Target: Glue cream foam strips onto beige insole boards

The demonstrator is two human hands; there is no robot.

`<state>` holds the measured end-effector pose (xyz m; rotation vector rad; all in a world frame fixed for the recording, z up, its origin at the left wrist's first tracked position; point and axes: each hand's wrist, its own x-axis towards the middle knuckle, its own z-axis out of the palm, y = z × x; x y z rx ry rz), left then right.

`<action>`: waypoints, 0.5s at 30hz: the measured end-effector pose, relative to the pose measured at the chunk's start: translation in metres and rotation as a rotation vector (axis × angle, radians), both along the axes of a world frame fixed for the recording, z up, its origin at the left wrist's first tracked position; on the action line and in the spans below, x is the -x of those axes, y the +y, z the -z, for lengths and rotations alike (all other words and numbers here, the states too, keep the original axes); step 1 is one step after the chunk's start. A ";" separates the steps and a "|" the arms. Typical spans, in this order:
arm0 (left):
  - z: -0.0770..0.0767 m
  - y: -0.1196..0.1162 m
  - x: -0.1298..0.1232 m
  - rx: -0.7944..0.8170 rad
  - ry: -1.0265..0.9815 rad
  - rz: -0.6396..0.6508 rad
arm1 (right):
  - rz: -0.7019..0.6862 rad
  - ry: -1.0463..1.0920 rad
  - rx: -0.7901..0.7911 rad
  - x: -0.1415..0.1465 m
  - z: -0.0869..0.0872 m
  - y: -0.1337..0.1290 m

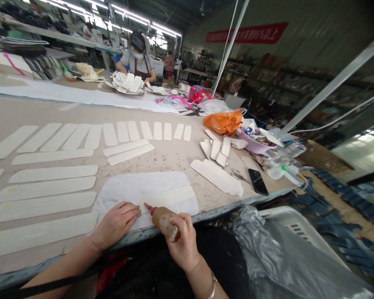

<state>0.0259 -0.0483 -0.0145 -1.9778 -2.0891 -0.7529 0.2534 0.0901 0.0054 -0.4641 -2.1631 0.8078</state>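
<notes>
My right hand (185,243) is wrapped around a brown glue bottle (166,223), tilted so its red nozzle points left toward a long cream strip (171,195). That strip lies across a rounded white sheet (121,187) at the table's front edge. My left hand (118,222) rests on the sheet with its fingers lying flat near the strip's left end, close to the nozzle tip. Its thumb is hidden. Whether the nozzle touches the strip I cannot tell.
Several long white strips (46,205) lie at left, with shorter pieces (157,131) in a row behind. To the right are stacked pads (216,149), scissors (239,176), a phone (258,182) and a lilac basin (257,145). A co-worker (139,62) sits across the table.
</notes>
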 end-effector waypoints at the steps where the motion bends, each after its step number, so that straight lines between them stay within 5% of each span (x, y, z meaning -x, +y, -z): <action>1: -0.001 0.000 -0.001 -0.003 0.002 0.002 | 0.001 0.002 0.001 0.001 0.000 -0.001; 15: -0.001 0.001 0.001 -0.012 0.018 -0.004 | 0.033 -0.088 0.000 -0.028 -0.011 -0.001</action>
